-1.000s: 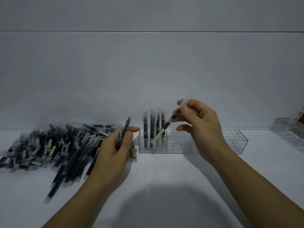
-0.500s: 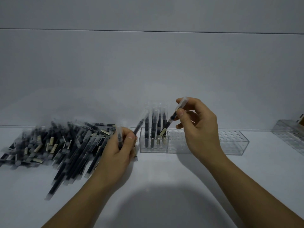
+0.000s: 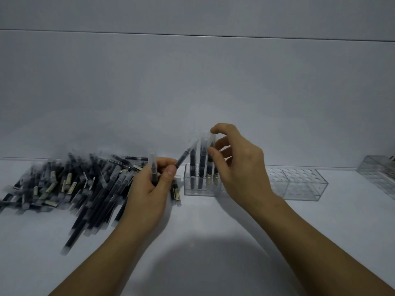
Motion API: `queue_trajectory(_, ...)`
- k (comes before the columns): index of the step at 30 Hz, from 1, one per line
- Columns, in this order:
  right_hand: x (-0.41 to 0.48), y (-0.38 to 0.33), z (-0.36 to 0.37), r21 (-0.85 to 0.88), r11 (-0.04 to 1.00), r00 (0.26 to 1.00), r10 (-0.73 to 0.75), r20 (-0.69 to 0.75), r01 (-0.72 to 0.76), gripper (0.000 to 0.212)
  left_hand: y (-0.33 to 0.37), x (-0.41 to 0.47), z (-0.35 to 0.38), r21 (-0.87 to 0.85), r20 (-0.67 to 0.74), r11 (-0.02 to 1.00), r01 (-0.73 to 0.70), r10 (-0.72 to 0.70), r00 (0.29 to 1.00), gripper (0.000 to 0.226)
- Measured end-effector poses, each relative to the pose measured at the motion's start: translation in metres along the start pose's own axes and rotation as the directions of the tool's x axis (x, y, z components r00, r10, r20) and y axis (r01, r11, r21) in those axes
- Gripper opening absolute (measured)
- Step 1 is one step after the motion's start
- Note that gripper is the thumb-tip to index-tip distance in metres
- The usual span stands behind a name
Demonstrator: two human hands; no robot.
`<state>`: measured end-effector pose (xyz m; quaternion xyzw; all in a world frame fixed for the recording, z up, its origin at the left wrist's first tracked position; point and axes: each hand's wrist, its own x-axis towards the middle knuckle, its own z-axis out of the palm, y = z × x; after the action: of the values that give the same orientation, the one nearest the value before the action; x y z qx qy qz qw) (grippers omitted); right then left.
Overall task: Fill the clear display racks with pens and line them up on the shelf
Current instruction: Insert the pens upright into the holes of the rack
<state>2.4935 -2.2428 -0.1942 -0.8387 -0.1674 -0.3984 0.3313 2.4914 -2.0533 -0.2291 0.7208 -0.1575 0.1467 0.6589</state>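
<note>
pale grey wall (image 3: 192, 82) fills the back, and a white shelf (image 3: 352, 214) runs across beneath it. on the left of the shelf sprawls a pen pile (image 3: 70, 184), dark barrels with clear caps. a clear rack (image 3: 303, 189) sits in the middle, against the wall, and a second rack (image 3: 378, 176) lies at the far right edge. the left grip (image 3: 154, 189), just left of the clear rack, grasps an upright pen (image 3: 153, 167) and a slanted pen (image 3: 184, 155) leaning toward the rack. the right grip (image 3: 237, 167) pinches a standing pen (image 3: 211, 144) by its cap, forefinger on top and thumb at its side, among the racked pens (image 3: 202, 165) at the rack's left end.
</note>
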Motion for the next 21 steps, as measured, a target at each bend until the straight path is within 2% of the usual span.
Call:
queue_trajectory(7,-0.004,0.003,0.001,-0.049,0.999,1.000,0.004,0.001,-0.004,0.027,-0.002,0.001,-0.002,-0.026,0.006,1.000,0.001,0.000,1.000,0.024)
queue_trajectory(10,-0.008,-0.003,-0.003,-0.088,0.996,0.998,0.023,-0.053,-0.027,0.029,-0.001,0.000,-0.002,-0.046,0.022,0.999,0.014,-0.013,1.000,0.026)
queue_trajectory(11,-0.009,-0.005,-0.005,-0.054,0.997,0.996,0.043,-0.080,-0.047,0.028,-0.001,0.000,-0.002,-0.048,0.025,0.999,0.012,-0.011,1.000,0.026)
queue_trajectory(13,-0.013,-0.010,-0.009,0.143,0.979,0.984,0.159,-0.079,-0.147,0.022,0.000,0.000,-0.001,-0.052,0.033,0.999,0.002,-0.001,0.999,0.026)
queue_trajectory(15,-0.016,-0.016,-0.008,0.348,0.895,0.954,0.299,-0.005,-0.279,0.015,0.003,-0.001,0.000,-0.065,0.044,0.998,-0.004,0.007,0.999,0.025)
queue_trajectory(18,-0.020,-0.019,-0.005,0.441,0.797,0.907,0.404,0.119,-0.413,0.013,0.006,-0.003,0.002,-0.072,0.080,0.997,-0.006,0.012,0.997,0.023)
queue_trajectory(21,-0.021,-0.022,-0.005,0.508,0.715,0.872,0.451,0.190,-0.480,0.016,0.007,-0.003,0.004,-0.063,0.130,0.998,-0.019,0.027,0.991,0.027)
